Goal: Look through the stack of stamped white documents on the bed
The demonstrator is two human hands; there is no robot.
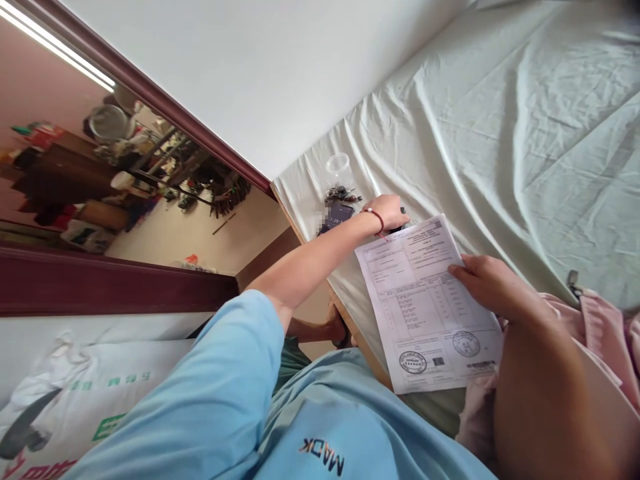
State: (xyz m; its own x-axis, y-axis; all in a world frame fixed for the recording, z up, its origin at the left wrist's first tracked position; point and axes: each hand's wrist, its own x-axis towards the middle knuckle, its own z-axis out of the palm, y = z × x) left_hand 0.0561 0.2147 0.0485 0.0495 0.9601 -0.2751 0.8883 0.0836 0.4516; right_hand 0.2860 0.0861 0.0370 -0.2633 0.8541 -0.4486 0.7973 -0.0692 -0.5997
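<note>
My left hand [387, 212] is closed over a small dark object [398, 230] at the top edge of the printed sheets [425, 300]. Most of that object is hidden under the fingers, so its kind does not show. The sheets, with tables of text and round ink stamps, lie tilted above the bed. At their right edge my right hand [487, 283] grips them, thumb on top. Left of my left hand are a phone [341, 215] with a lit screen and a cluster of small dark metal pieces [343, 194].
A clear round plastic tub [338, 164] stands near the wall. Pale wrinkled cloth [480, 153] covers the bed. Pink fabric [600, 333] lies at right, by a small dark clip-like piece [574, 283]. A doorway with a maroon frame [100, 283] opens at left, beside a white sack [125, 373].
</note>
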